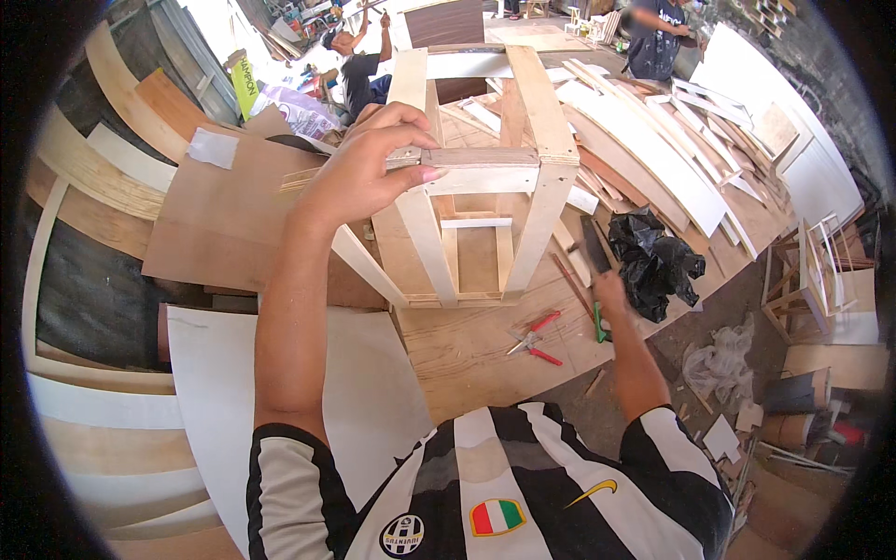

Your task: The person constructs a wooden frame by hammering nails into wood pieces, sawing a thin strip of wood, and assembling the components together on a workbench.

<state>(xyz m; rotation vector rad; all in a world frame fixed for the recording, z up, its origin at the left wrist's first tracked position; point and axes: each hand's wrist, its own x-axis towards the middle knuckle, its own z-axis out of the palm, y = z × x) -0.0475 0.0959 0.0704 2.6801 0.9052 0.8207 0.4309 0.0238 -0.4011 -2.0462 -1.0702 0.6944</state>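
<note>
A pale wooden frame [437, 245] with splayed legs and cross rails stands on the plywood worktop [467, 364]. My left hand [373, 163] is closed over the corner of its near top rail [485, 173], thumb in front and fingers behind. To the right of the frame, my right hand [611, 291] is closed round a dark tool [594, 245] that looks like a hammer; the fist hides part of it. A green handle [598, 322] shows just beside that hand. Red-handled pliers [536, 340] lie open on the worktop, left of my right hand.
A crumpled black plastic bag [653, 261] sits right of my right hand. Wood strips and white boards [644, 149] pile up behind it. Large panels [224, 205] lean at left. Two other people [359, 75] work farther back. Scraps and clear plastic [723, 364] litter the right floor.
</note>
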